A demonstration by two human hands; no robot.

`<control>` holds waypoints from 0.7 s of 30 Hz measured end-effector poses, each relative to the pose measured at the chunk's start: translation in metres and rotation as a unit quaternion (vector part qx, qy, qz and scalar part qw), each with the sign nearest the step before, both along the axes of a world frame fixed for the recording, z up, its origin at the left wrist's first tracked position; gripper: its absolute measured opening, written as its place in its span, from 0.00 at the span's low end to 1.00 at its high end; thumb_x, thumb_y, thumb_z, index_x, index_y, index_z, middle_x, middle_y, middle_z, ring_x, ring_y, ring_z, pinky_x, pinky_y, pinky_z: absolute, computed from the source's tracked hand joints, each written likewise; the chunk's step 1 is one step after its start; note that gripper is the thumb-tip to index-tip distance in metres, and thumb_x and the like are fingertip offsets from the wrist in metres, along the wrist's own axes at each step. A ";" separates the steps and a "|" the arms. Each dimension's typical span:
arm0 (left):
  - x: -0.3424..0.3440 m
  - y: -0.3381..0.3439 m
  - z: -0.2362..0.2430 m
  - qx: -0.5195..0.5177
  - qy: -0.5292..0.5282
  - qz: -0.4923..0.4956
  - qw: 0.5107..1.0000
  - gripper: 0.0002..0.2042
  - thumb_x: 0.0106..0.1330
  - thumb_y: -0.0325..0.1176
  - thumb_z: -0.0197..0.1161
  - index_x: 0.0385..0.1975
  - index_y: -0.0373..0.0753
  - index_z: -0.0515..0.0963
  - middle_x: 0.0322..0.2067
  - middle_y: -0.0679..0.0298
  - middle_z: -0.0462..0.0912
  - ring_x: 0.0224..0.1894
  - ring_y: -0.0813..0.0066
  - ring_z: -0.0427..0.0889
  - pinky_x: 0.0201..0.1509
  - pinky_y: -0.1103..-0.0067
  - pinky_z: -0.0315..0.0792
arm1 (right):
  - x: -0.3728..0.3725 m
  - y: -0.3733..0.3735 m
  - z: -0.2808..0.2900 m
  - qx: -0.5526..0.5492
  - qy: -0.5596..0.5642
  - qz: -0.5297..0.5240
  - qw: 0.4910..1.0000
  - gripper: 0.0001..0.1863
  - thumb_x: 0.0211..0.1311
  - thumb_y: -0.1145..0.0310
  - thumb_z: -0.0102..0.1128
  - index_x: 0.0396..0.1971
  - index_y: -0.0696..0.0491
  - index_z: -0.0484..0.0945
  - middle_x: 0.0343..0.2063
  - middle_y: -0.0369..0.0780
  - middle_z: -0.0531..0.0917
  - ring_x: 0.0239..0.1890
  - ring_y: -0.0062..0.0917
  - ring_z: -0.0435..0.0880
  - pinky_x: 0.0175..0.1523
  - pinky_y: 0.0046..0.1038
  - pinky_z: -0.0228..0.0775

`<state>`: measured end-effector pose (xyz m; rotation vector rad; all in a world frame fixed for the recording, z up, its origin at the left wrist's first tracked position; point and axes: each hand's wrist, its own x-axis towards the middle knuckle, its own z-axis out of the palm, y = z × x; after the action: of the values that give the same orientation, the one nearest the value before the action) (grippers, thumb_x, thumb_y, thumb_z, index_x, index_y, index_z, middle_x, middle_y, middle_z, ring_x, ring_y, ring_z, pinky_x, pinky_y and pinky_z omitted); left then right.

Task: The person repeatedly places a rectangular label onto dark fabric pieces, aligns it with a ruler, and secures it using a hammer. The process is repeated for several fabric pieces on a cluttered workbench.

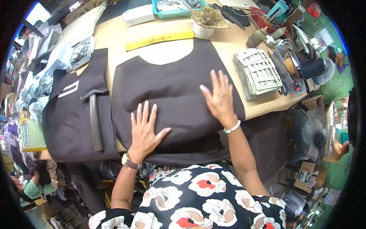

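Note:
A large dark brown sheet of material point(179, 86) with a curved cut-out at its far edge lies on the table in front of me. Flat on its near left part rests my left hand point(145, 128), fingers spread. My right hand point(220, 97) lies open on its right side, fingers pointing away from me. Slight wrinkles run across the sheet between the hands. To the left is a second dark piece point(72, 114), with a hammer point(95, 122) and a pale slotted template point(69, 89) on top. Neither hand grips anything.
A yellow strip point(160, 39) lies beyond the cut-out on the tan tabletop point(108, 36). Stacked pale slotted templates point(259, 72) stand at right, near squeeze bottles point(257, 37). A white tub point(203, 29), a teal basket point(177, 14) and a box of metal parts point(81, 52) are farther back.

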<state>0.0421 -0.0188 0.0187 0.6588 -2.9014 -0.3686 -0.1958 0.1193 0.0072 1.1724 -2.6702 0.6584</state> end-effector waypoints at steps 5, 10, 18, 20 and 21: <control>0.033 0.013 -0.003 -0.010 -0.001 -0.056 0.998 0.44 0.53 0.60 0.62 0.66 0.39 0.56 0.68 0.47 0.51 0.70 0.46 0.48 0.70 0.51 0.42 | 0.004 0.015 -0.017 0.083 0.028 0.011 0.996 0.38 0.61 0.40 0.49 0.64 0.52 0.61 0.66 0.53 0.57 0.68 0.51 0.52 0.68 0.56 0.42; 0.097 0.018 -0.022 -0.168 -0.121 0.001 0.978 0.39 0.51 0.35 0.69 0.64 0.36 0.59 0.66 0.46 0.54 0.68 0.45 0.54 0.69 0.55 0.51 | -0.024 0.015 -0.016 0.089 0.015 0.028 0.996 0.39 0.61 0.40 0.48 0.65 0.50 0.61 0.67 0.52 0.55 0.69 0.50 0.50 0.69 0.53 0.40; 0.033 0.032 0.062 0.056 0.005 0.002 0.998 0.39 0.55 0.40 0.67 0.64 0.30 0.57 0.64 0.44 0.59 0.65 0.52 0.61 0.68 0.65 0.57 | -0.004 0.031 -0.012 0.075 -0.004 0.013 0.997 0.38 0.61 0.42 0.51 0.65 0.52 0.61 0.66 0.53 0.56 0.69 0.52 0.50 0.68 0.56 0.39; -0.002 0.027 0.062 0.019 0.050 -0.022 0.998 0.39 0.56 0.46 0.65 0.64 0.33 0.58 0.64 0.45 0.58 0.66 0.51 0.59 0.68 0.62 0.54 | 0.010 0.036 -0.008 0.071 -0.021 0.021 0.997 0.39 0.59 0.43 0.53 0.65 0.53 0.61 0.67 0.53 0.55 0.69 0.52 0.49 0.68 0.57 0.38; -0.013 0.022 0.048 -0.004 0.058 -0.013 0.998 0.39 0.57 0.49 0.63 0.65 0.35 0.59 0.65 0.45 0.58 0.67 0.50 0.57 0.68 0.59 0.52 | 0.019 0.036 -0.005 0.071 -0.028 0.037 0.996 0.40 0.59 0.43 0.54 0.65 0.53 0.61 0.67 0.53 0.54 0.69 0.52 0.49 0.68 0.56 0.38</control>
<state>0.0287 0.0036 0.0668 0.5782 -2.8019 -0.3857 -0.1768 0.1550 0.0021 1.3116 -2.7717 0.5278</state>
